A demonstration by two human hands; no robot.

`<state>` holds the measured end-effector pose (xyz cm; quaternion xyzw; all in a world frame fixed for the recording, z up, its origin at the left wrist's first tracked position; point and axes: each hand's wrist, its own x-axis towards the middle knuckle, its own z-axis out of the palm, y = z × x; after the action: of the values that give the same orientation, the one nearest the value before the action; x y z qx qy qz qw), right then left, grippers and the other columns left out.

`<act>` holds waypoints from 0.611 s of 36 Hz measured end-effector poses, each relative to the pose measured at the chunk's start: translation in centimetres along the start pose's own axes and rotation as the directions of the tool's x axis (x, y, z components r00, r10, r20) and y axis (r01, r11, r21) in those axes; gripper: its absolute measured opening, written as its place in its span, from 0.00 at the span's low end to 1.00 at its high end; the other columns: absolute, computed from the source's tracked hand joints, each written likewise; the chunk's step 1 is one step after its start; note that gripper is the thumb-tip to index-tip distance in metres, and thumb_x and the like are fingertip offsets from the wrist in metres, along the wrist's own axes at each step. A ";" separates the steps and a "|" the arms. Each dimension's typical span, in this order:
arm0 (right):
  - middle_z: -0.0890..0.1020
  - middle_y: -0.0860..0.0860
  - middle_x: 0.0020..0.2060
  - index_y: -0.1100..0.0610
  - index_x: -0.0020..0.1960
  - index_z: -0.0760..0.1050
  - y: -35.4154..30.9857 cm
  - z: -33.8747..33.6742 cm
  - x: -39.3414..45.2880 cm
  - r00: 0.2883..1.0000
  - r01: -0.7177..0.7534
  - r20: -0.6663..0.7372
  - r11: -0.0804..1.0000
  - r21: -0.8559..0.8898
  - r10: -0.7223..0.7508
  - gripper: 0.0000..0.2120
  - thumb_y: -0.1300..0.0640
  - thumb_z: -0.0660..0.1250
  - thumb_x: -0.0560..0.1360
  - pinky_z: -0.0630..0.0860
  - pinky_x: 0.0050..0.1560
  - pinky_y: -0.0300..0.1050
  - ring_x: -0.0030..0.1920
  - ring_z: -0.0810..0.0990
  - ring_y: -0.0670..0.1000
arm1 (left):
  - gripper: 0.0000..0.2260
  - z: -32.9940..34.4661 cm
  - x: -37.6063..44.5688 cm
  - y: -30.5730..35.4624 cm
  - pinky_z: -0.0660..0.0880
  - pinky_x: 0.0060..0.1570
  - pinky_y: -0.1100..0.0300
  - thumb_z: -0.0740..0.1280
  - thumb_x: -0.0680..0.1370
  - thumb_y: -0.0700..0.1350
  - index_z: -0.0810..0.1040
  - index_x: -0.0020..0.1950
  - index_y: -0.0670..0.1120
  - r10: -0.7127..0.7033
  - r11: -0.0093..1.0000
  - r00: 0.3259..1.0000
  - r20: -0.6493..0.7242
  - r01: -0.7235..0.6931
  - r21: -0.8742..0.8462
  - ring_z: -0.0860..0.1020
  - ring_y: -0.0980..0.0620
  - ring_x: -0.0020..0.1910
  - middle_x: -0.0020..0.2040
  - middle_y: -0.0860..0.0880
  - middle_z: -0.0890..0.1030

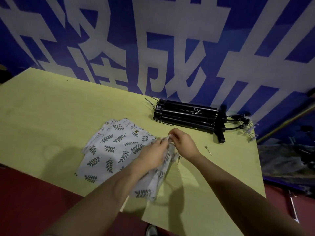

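Left hand [151,155] and right hand [183,143] both pinch the leaf-print cloth's [110,147] bunched edge on the table [51,108]

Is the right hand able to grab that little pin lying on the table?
Probably yes: the pin lies on the bare table just beside the right hand, with nothing between them. But that hand now pinches the leaf-print cloth, so it would have to let go first.

White cloth [117,147], seemingly dark-green leaf print
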<state>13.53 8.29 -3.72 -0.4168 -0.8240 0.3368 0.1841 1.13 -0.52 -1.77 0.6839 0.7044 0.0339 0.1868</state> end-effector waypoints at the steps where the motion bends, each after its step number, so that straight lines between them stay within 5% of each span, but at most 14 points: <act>1: 0.82 0.53 0.45 0.57 0.51 0.75 -0.1 -0.2 0.2 1.000 0.012 -0.012 1.000 0.001 -0.012 0.06 0.59 0.60 0.79 0.76 0.46 0.52 0.45 0.79 0.54 | 0.23 -0.5 0.0 0.0 0.71 0.33 0.63 0.63 0.76 0.36 0.62 0.70 0.45 0.005 0.999 1.000 0.013 -0.005 0.034 0.75 0.50 0.46 0.64 0.45 0.69; 5: 0.81 0.50 0.45 0.56 0.52 0.76 -0.4 -1.2 1.1 0.994 0.012 -0.106 0.999 0.033 -0.009 0.06 0.58 0.61 0.79 0.77 0.45 0.50 0.45 0.79 0.51 | 0.17 -2.6 0.7 -0.1 0.73 0.39 0.57 0.57 0.78 0.36 0.67 0.67 0.45 -0.041 0.993 0.998 0.055 0.034 0.117 0.72 0.50 0.43 0.63 0.45 0.69; 7: 0.81 0.51 0.49 0.56 0.54 0.77 -0.4 -1.6 1.4 0.987 -0.012 -0.160 0.998 0.064 0.022 0.08 0.59 0.61 0.79 0.77 0.48 0.48 0.48 0.79 0.50 | 0.23 -3.6 1.3 -0.3 0.74 0.39 0.54 0.57 0.76 0.33 0.65 0.70 0.48 -0.083 0.995 0.996 0.037 0.081 0.060 0.75 0.47 0.45 0.63 0.46 0.70; 13: 0.78 0.54 0.51 0.58 0.56 0.74 1.5 -2.3 1.2 0.940 -0.160 -0.300 0.986 0.035 0.163 0.08 0.62 0.63 0.77 0.75 0.53 0.51 0.52 0.76 0.53 | 0.30 -6.7 3.0 -0.8 0.73 0.38 0.53 0.61 0.74 0.32 0.59 0.73 0.48 -0.192 0.974 0.962 -0.195 0.163 -0.155 0.76 0.45 0.48 0.70 0.49 0.64; 18: 0.81 0.56 0.48 0.56 0.43 0.74 4.0 -0.5 -0.3 0.935 -0.354 -0.045 0.927 -0.121 0.351 0.03 0.57 0.67 0.74 0.76 0.47 0.48 0.47 0.79 0.56 | 0.42 -5.9 3.4 -0.8 0.69 0.34 0.58 0.63 0.71 0.30 0.46 0.77 0.53 -0.188 0.973 0.976 -0.113 0.169 -0.158 0.74 0.49 0.47 0.74 0.48 0.57; 22: 0.80 0.55 0.50 0.54 0.46 0.73 4.9 1.3 -1.5 0.896 -0.394 0.110 0.884 -0.250 0.430 0.04 0.57 0.67 0.73 0.74 0.50 0.47 0.50 0.78 0.56 | 0.49 -3.5 2.9 -0.8 0.76 0.35 0.57 0.65 0.69 0.28 0.38 0.77 0.54 -0.212 0.957 0.975 0.061 0.220 -0.187 0.75 0.48 0.47 0.75 0.48 0.53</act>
<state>16.39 8.63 -8.18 -0.5719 -0.7607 0.3071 -0.0072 -0.64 3.02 0.57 0.5820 0.7645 0.0674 0.2690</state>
